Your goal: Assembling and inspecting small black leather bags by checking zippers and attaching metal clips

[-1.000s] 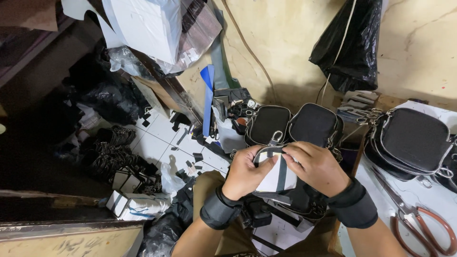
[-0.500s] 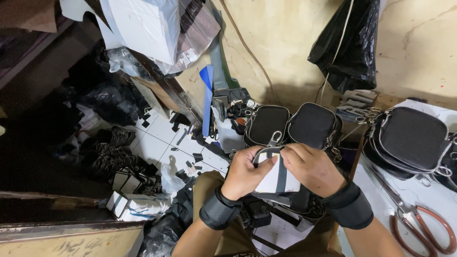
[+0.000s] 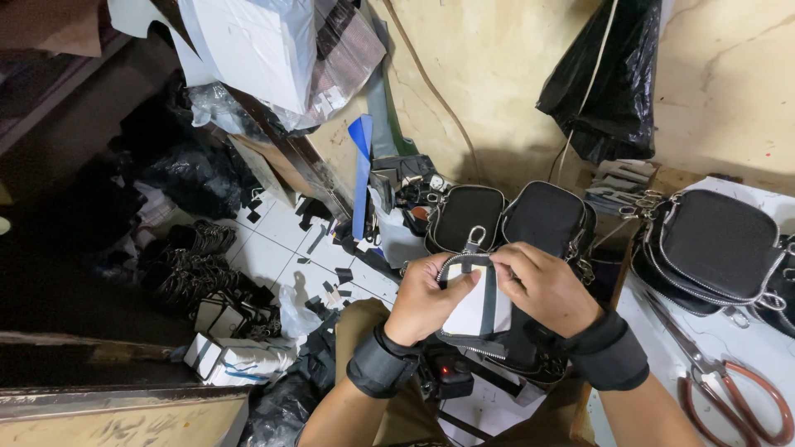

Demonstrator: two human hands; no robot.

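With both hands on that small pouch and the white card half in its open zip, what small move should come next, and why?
Probably push the white card further down into the pouch. The card stands partly out of the open zipped mouth, the left hand pinches its edge, and the right hand holds the mouth's top edge open. The zip cannot close over it as it sits.
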